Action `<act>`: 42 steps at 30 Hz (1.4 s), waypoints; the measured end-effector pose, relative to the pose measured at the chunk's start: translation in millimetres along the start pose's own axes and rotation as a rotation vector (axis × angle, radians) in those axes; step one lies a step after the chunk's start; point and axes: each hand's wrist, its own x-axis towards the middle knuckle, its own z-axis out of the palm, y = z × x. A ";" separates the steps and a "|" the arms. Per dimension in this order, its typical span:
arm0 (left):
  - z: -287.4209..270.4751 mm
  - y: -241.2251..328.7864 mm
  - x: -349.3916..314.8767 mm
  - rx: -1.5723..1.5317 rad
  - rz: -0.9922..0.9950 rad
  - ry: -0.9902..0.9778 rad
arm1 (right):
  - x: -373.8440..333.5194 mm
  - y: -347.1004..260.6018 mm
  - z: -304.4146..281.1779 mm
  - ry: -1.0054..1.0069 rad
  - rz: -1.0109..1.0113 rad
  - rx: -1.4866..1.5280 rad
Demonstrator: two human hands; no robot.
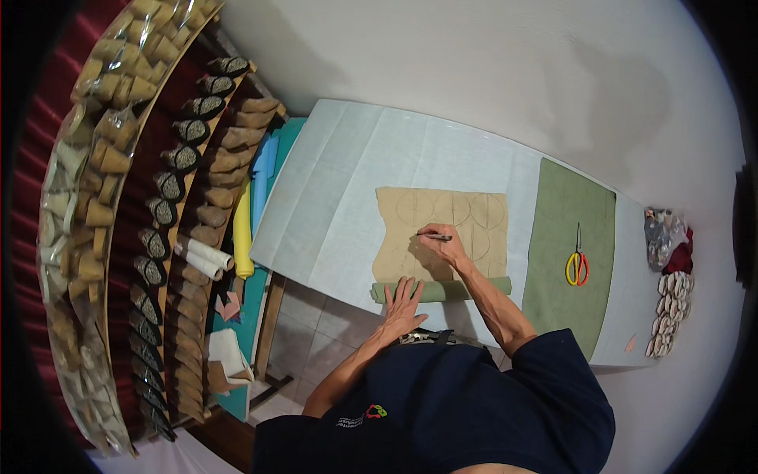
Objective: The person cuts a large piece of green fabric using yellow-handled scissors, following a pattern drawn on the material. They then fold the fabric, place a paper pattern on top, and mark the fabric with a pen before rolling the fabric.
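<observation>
A tan sheet (395, 257) with a wavy left edge lies on the pale covered table (316, 213). Several pencil-thin circles are drawn over its upper and right parts. At its near edge is a green roll (470, 290), seemingly the same material rolled up. My left hand (404, 310) rests open on the left end of this roll, fingers spread. Closed around a dark pen (437, 237), my right hand (447, 249) is over the middle of the sheet. The pen points left, its tip at or just above the surface; I cannot tell which.
To the right, scissors (577, 267) with yellow and red handles lie on a green sheet (568, 197). Beyond are a plastic bag (665, 237) and several pale oval pieces (669, 316). Shelves of shoe lasts (189, 316) and wrapped pieces stand left, beside yellow and white rolls (243, 229).
</observation>
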 end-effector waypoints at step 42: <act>-92.7 65.4 198.6 -0.577 -0.312 0.075 | -438.9 284.0 -377.2 1.263 1.134 -0.553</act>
